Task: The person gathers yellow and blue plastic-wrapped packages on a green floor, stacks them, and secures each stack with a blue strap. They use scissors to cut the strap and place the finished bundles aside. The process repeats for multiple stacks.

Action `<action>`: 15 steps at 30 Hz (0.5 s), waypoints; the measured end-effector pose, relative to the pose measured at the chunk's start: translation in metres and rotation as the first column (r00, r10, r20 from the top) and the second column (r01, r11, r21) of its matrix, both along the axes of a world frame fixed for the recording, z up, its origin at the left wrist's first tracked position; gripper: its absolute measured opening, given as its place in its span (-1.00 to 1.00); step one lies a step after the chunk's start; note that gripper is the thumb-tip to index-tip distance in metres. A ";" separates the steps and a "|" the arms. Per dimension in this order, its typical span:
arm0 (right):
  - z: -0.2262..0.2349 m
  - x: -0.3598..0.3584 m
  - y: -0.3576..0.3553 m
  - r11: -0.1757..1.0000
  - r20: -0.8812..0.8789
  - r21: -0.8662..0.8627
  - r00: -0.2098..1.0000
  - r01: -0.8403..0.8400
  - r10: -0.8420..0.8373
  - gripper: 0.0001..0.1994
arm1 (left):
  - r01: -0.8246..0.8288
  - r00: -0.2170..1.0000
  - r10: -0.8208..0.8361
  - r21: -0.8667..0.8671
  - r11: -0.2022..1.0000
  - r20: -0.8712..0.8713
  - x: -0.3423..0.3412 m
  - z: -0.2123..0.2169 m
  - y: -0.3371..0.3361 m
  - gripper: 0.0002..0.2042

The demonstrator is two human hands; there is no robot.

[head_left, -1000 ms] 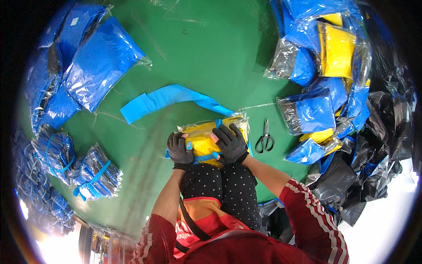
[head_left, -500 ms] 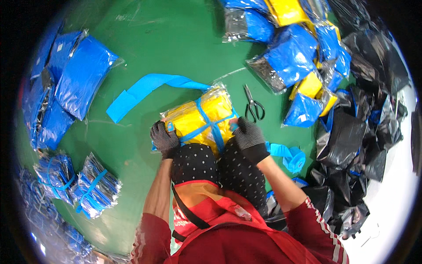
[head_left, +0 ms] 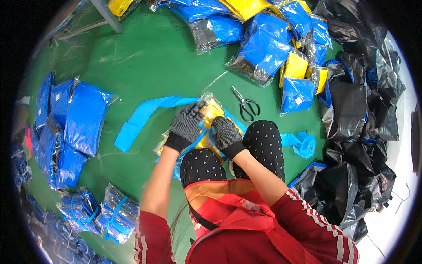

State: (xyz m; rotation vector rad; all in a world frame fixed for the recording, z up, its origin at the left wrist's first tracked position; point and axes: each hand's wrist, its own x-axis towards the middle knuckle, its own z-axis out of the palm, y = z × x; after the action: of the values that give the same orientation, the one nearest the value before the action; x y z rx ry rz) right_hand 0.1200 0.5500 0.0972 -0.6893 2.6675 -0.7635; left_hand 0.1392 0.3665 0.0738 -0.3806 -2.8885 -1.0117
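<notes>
A clear-wrapped yellow bundle [head_left: 211, 110] lies on the floor between my knees, partly covered by my hands. A blue fabric strip [head_left: 203, 128] runs round it, and its long free tail stretches over the floor to the left. Both my hands wear grey dotted fingerless gloves. My left hand [head_left: 186, 126] is closed over the bundle's upper middle, fingers curled at the strip. Close beside it, my right hand [head_left: 227, 133] pinches the strip. The fingertips partly hide what they grip. Black-handled scissors [head_left: 245, 105] rest just beyond the right hand.
A roll of blue strip [head_left: 304, 144] lies right of my knee. Blue and yellow wrapped packages [head_left: 266, 44] are heaped at the far right, beside black bags [head_left: 347, 110]. Blue packages [head_left: 88, 116] and tied bundles [head_left: 118, 213] lie left. A metal leg [head_left: 107, 15] stands far left.
My hands have moved from the bundle's two sides to its middle, close together at the strip. The bundle is now more covered and looks turned. The view has shifted, and my right knee sits farther out.
</notes>
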 end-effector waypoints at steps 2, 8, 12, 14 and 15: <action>0.001 -0.006 0.001 0.988 -0.035 0.149 0.998 -0.049 0.055 -0.74 | 0.116 0.986 -0.108 -0.064 0.991 0.123 -0.017 -0.006 0.012 -0.72; 0.020 0.024 0.007 0.995 0.171 0.080 0.983 0.053 -0.066 -0.71 | 0.104 0.979 -0.098 -0.024 0.994 0.180 -0.016 -0.023 0.019 -0.72; 0.009 0.057 0.026 0.986 0.142 0.140 0.984 0.087 -0.107 -0.67 | 0.170 0.967 -0.164 -0.015 0.985 0.197 -0.022 -0.033 0.025 -0.70; 0.003 0.062 0.033 0.981 0.052 0.186 0.997 -0.059 0.050 -0.56 | 0.178 0.914 -0.171 0.017 0.984 0.366 -0.028 -0.034 0.030 -0.71; 0.002 0.063 0.035 0.966 0.073 0.218 0.990 -0.136 0.123 -0.49 | 0.132 0.926 -0.157 0.094 0.987 0.343 -0.027 -0.033 0.029 -0.70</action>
State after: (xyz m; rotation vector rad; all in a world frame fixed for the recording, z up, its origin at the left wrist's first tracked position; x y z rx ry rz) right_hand 0.1827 0.5852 0.0990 -0.7592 2.5718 -0.4353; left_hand 0.1122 0.3959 0.0412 -0.4586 -3.1619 -1.3242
